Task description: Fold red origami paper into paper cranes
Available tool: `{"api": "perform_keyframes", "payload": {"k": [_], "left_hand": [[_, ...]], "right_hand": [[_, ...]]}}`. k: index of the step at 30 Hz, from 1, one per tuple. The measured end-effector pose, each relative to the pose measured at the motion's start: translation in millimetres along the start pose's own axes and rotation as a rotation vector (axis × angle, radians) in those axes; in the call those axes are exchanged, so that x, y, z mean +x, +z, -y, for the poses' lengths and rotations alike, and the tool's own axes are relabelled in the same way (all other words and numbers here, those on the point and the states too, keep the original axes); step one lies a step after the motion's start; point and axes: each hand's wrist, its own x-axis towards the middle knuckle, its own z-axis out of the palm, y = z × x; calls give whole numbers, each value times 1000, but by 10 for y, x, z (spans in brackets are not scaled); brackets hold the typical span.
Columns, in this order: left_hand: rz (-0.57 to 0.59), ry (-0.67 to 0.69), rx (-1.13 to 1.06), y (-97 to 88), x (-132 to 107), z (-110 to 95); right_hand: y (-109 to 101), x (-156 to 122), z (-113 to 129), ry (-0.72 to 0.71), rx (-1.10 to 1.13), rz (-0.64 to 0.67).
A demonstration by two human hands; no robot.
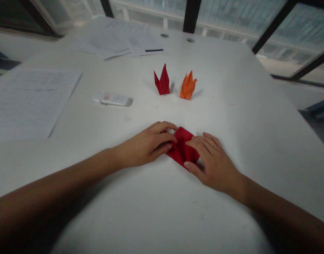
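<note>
A partly folded sheet of red origami paper (181, 144) lies on the white table between my hands. My left hand (157, 140) grips its left edge, thumb below and fingers over the top. On the other side, my right hand (210, 157) holds the right part, with the thumb at the lower corner and the fingers pressing on a fold. Beyond the paper stand two folded origami figures, a red paper crane (162, 82) and an orange paper crane (188, 85). The underside of the sheet is hidden.
Left of the cranes lies a white remote control (114, 99). Printed sheets (29, 102) cover the table's left side, and more papers (117, 37) are spread at the back left. Two round cable holes sit near the table's far edge (217, 41), before a window.
</note>
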Motion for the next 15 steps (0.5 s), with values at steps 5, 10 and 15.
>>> {"api": "perform_keyframes", "payload": {"k": [5, 10, 15], "left_hand": [[5, 25, 72, 50, 17, -55], [-49, -96, 169, 164, 70, -134], [-99, -154, 194, 227, 63, -154]], "right_hand": [[11, -14, 5, -26, -19, 14], [3, -14, 16, -119, -37, 22], [-8, -12, 40, -231, -41, 40]]}}
